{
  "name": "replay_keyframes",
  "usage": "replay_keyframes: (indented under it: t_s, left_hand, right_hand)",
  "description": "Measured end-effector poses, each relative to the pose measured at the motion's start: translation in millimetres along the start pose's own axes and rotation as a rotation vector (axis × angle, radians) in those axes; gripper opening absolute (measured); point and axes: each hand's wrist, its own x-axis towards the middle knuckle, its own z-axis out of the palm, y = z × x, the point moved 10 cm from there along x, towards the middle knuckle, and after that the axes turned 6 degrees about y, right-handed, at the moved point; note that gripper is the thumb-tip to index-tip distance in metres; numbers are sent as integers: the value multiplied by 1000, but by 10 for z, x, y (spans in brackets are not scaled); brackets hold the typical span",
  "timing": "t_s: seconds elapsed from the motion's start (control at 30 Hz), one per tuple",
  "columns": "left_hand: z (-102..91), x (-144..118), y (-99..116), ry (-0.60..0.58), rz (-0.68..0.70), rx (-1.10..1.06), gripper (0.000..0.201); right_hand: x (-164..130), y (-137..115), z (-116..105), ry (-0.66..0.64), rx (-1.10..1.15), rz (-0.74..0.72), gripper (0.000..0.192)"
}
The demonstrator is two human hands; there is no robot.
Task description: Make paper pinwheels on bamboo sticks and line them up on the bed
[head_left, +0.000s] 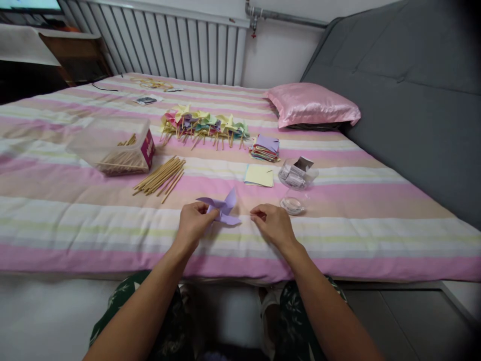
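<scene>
Clear plastic makes up the open tub point(124, 128) at ten o'clock, taking the lilac paper pinwheel point(225, 206) as the dial's centre and twelve as the far side of the striped bedspread point(338, 235). Its high walls probably keep the thin sticks point(124, 163) inside from rolling. Nearer, also at ten, a fan of loose wooden sticks point(160, 176) lies on the cloth, apparently put where the left arm can reach. At nine o'clock the left hand point(193, 218) pinches the pinwheel just above the bedspread, thumb near its middle, likely to keep the folded blades from springing open. Towards twelve, finished pinwheels on sticks point(205, 125) are massed together, seemingly set back out of the way. At half past one sit pale yellow paper squares point(259, 175), with a taller stack of coloured squares point(265, 149) behind. At three, the right hand point(275, 225) has thumb and fingertips close together; whether they grip something tiny, I cannot tell. Just beyond it is a small clear dish point(294, 204); at two, a round clear container point(311, 176) holds small packets point(292, 176), both perhaps placed for the right hand.
</scene>
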Motion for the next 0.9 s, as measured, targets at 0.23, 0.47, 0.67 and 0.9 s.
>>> replay_keyframes:
  t_s: [0.23, 0.47, 0.67, 0.9]
  left_hand:
    - [-3, -14, 20, 0, 19, 31, 20]
    - [16, -6, -3, -18, 18, 38, 19]
    - [38, -14, -4, -30, 8, 23, 20]
    - [38, -13, -10, -39, 25, 27, 23]
  right_hand:
    - [19, 51, 36, -64, 231, -22, 27]
    - [51, 186, 14, -22, 208, 3, 37]
    - [38, 138, 0, -26, 90, -50, 28]
    - [36, 126, -7, -65, -21, -55, 25]
